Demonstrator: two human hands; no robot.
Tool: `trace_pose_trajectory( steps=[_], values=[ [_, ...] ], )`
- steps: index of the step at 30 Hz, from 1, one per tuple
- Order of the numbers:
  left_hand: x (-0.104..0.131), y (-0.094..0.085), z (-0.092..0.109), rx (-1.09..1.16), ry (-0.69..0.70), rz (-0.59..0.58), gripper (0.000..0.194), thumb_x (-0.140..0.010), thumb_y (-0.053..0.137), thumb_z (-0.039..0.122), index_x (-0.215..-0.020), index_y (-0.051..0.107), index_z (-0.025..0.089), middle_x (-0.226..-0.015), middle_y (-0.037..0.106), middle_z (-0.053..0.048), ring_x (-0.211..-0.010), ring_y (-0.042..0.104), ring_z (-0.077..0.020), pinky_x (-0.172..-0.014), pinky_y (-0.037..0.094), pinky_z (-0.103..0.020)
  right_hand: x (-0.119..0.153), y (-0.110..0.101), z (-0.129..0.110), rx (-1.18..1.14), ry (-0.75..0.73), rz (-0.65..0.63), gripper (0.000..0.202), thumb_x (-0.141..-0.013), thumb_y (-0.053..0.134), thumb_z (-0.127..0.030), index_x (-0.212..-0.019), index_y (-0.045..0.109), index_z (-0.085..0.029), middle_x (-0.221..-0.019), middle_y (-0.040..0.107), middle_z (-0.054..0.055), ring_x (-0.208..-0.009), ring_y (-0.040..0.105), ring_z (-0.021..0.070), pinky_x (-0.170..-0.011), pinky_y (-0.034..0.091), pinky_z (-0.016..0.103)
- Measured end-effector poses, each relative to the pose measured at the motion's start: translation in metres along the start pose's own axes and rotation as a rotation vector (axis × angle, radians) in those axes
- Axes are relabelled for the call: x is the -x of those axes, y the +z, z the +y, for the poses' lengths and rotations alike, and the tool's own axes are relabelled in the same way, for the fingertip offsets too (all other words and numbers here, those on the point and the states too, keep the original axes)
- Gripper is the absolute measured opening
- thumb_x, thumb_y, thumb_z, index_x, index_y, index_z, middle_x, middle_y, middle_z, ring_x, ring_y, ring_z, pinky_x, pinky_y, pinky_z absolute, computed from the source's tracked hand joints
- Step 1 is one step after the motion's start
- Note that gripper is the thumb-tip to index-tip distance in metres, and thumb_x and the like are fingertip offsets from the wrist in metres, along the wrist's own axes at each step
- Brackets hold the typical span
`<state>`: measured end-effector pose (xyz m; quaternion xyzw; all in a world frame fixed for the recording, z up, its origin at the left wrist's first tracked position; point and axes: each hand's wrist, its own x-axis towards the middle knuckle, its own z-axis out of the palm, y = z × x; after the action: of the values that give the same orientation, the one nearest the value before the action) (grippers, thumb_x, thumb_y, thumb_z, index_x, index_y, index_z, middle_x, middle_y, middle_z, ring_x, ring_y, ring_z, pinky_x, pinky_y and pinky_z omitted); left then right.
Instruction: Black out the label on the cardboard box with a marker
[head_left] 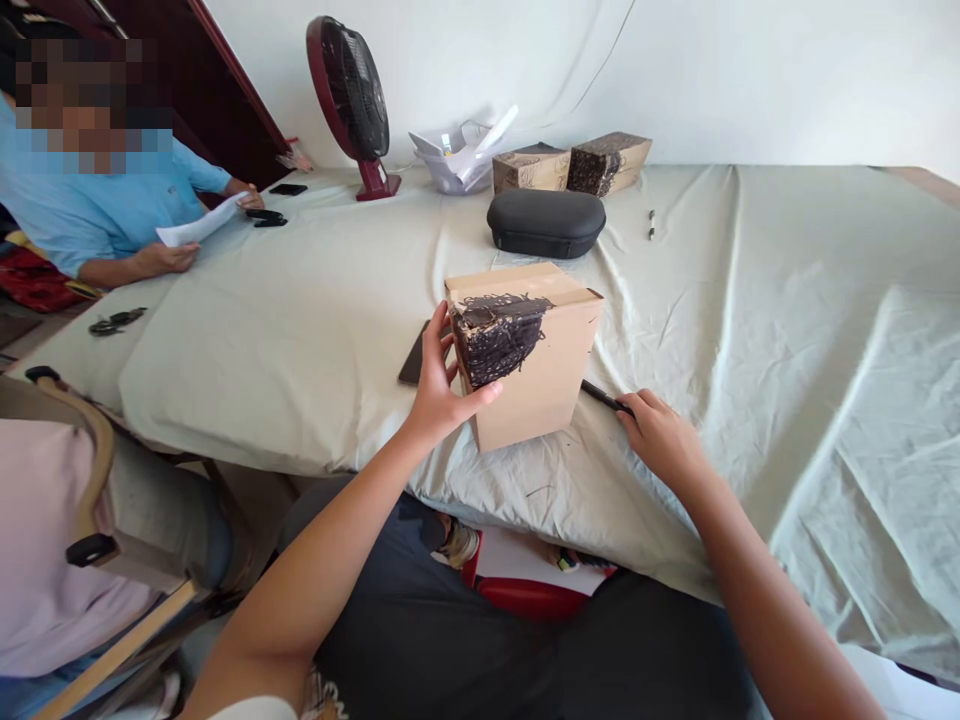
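A brown cardboard box [544, 385] stands on the cloth near the table's front edge. Dense black scribbled strokes [501, 338] cover its upper left corner and run over more than one face. My left hand [441, 385] grips that corner side, thumb on the front face and fingers round the left edge. A slim black pen [600, 396] is pinched in my right hand [661, 432], to the right of the box. The pen points toward the box's lower right side; whether its tip touches is unclear. Behind my left hand lies a flat dark object [412, 356], partly hidden.
Beyond the box are a black hard case [546, 222], two patterned boxes [529, 172], a white basket [444, 172] with papers, and a fan [352, 100]. A small marker [652, 225] lies right. At left, a person in blue [127, 200] holds paper [202, 220].
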<state>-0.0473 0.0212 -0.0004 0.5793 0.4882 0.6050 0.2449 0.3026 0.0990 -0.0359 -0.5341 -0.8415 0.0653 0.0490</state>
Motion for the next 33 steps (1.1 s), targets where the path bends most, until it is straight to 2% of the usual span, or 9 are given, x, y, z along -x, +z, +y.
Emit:
trace_pose_trajectory(
  steps=[3,5,9,12,15,20,26,30,33],
  values=[
    [0.0,0.001,0.001,-0.005,-0.013,0.007,0.124,-0.074,0.096,0.067,-0.172,0.021,0.052,-0.179,0.029,-0.01,-0.158,0.044,-0.0457,-0.121,0.053,-0.068,-0.016,0.009,-0.016,0.062,-0.024,0.046,0.037,-0.111,0.047,-0.034,-0.138,0.065,-0.016,-0.13,0.069,0.021,-0.119,0.065,0.041,-0.091,0.053,0.049],
    [-0.001,0.002,0.003,-0.009,-0.018,0.011,0.123,-0.074,0.096,0.065,-0.171,0.022,0.053,-0.178,0.03,-0.01,-0.157,0.044,-0.0457,-0.118,0.054,-0.068,-0.027,0.014,-0.029,0.059,-0.019,0.063,0.032,-0.11,0.049,-0.033,-0.129,0.067,-0.016,-0.129,0.068,0.023,-0.119,0.064,0.0421,-0.094,0.052,0.051],
    [-0.001,0.003,0.005,-0.002,-0.021,0.012,0.121,-0.075,0.096,0.064,-0.171,0.023,0.052,-0.177,0.031,-0.01,-0.157,0.044,-0.0451,-0.118,0.056,-0.065,-0.038,0.011,-0.04,-0.205,-0.034,0.198,0.028,-0.109,0.038,-0.025,-0.11,0.065,-0.02,-0.112,0.069,0.018,-0.098,0.067,0.0331,-0.083,0.05,0.044],
    [-0.001,0.003,0.006,-0.002,-0.021,0.007,0.12,-0.075,0.097,0.063,-0.17,0.024,0.053,-0.177,0.03,-0.01,-0.158,0.043,-0.0447,-0.117,0.057,-0.063,-0.035,0.001,-0.036,-0.466,-0.011,0.32,0.03,-0.109,0.041,-0.04,-0.089,0.059,-0.025,-0.093,0.066,0.01,-0.08,0.063,0.026,-0.072,0.046,0.039],
    [-0.002,0.004,0.006,-0.013,-0.026,0.008,0.121,-0.074,0.097,0.065,-0.169,0.023,0.054,-0.177,0.029,-0.009,-0.159,0.041,-0.0448,-0.117,0.056,-0.063,-0.031,-0.006,-0.033,-0.538,0.014,0.372,0.035,-0.103,0.051,-0.044,-0.072,0.048,-0.027,-0.082,0.061,0.006,-0.069,0.057,0.0215,-0.068,0.043,0.038],
    [-0.004,0.005,0.008,-0.023,-0.033,-0.01,0.121,-0.075,0.096,0.067,-0.169,0.021,0.054,-0.179,0.026,-0.008,-0.161,0.038,-0.0455,-0.118,0.055,-0.064,-0.031,0.003,-0.031,-0.481,-0.006,0.4,0.01,-0.092,0.055,-0.035,-0.09,0.057,-0.025,-0.095,0.068,0.008,-0.071,0.061,0.022,-0.068,0.044,0.037],
    [-0.004,0.004,0.004,0.003,-0.017,0.006,0.119,-0.076,0.095,0.066,-0.17,0.024,0.052,-0.178,0.029,-0.01,-0.159,0.041,-0.0463,-0.117,0.055,-0.067,-0.036,0.017,-0.021,-0.359,-0.05,0.398,0.013,-0.096,0.053,-0.034,-0.1,0.06,-0.024,-0.109,0.07,0.012,-0.067,0.059,0.02,-0.064,0.042,0.037],
    [-0.003,0.002,0.004,0.002,-0.027,0.001,0.12,-0.075,0.097,0.063,-0.169,0.024,0.054,-0.177,0.03,-0.01,-0.159,0.042,-0.0464,-0.117,0.055,-0.067,-0.039,0.02,-0.019,-0.319,-0.008,0.392,0.021,-0.094,0.057,-0.037,-0.108,0.061,-0.022,-0.125,0.064,0.016,-0.07,0.058,0.0199,-0.06,0.04,0.036],
    [-0.003,0.001,0.003,0.01,-0.019,0.004,0.122,-0.073,0.098,0.063,-0.17,0.024,0.053,-0.177,0.031,-0.011,-0.158,0.043,-0.0461,-0.116,0.056,-0.066,-0.04,0.021,-0.018,-0.312,0.004,0.352,0.022,-0.092,0.058,-0.036,-0.109,0.06,-0.023,-0.125,0.061,0.015,-0.067,0.054,0.018,-0.059,0.039,0.034]
  ],
)
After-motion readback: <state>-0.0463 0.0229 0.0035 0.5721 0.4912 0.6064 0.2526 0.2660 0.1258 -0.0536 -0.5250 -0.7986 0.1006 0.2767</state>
